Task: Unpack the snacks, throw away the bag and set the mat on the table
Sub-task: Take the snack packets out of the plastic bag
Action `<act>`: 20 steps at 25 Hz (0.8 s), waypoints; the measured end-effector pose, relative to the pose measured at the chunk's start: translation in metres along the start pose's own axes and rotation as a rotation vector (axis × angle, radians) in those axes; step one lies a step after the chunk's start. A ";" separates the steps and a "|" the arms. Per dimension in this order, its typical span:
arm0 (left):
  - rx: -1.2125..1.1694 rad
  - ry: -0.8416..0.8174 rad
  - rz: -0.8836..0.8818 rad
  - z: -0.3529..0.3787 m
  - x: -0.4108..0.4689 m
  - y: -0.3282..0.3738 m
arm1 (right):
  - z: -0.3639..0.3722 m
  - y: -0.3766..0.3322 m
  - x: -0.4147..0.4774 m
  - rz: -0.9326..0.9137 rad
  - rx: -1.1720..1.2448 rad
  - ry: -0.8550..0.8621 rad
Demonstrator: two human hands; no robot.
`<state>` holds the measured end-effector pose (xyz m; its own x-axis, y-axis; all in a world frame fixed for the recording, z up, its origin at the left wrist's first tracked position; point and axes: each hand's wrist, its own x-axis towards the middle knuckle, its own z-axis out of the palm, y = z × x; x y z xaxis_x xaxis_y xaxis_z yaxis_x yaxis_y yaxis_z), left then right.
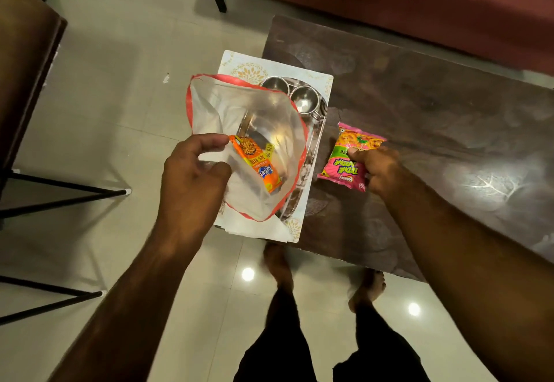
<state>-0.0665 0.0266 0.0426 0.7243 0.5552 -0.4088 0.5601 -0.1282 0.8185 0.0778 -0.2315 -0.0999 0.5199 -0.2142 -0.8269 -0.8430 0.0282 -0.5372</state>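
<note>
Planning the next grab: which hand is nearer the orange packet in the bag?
Left. The left hand holds the bag open, fingers right beside the orange packet. The right hand is off to the side, gripping the pink packet.

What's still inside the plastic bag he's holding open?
One orange snack packet shows through the clear plastic bag, which the left hand holds open. The bag's crumpled bottom is folded, so anything lying there cannot be seen.

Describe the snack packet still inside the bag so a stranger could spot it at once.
Start at the dark coffee table, then the clear red-edged bag held open above its left end by the left hand. Inside is an orange packet with a yellow band, unlike the pink packet in the right hand.
</note>
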 end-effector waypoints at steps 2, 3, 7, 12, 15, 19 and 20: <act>0.020 -0.008 0.013 -0.001 0.000 -0.003 | 0.003 0.008 0.019 0.053 -0.031 0.028; 0.024 -0.012 0.020 -0.001 0.000 -0.005 | 0.005 0.010 0.027 0.052 -0.050 0.037; 0.043 -0.010 0.036 0.001 0.002 -0.009 | 0.015 0.011 0.044 0.001 -0.015 -0.046; 0.051 -0.033 0.059 0.004 0.000 -0.002 | 0.001 -0.002 0.014 -0.197 -0.184 0.144; 0.060 -0.033 0.105 0.005 -0.003 0.004 | -0.010 -0.029 -0.050 -0.414 -0.193 0.081; 0.126 -0.057 0.140 0.009 -0.004 0.006 | -0.010 -0.072 -0.180 -0.827 -0.276 -0.293; 0.135 -0.061 0.151 0.009 -0.004 0.005 | 0.000 -0.081 -0.207 -0.883 -0.295 -0.428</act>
<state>-0.0630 0.0166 0.0441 0.8249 0.4707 -0.3129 0.4891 -0.3171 0.8125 0.0387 -0.1899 0.1151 0.9287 0.3259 -0.1771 -0.1058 -0.2247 -0.9687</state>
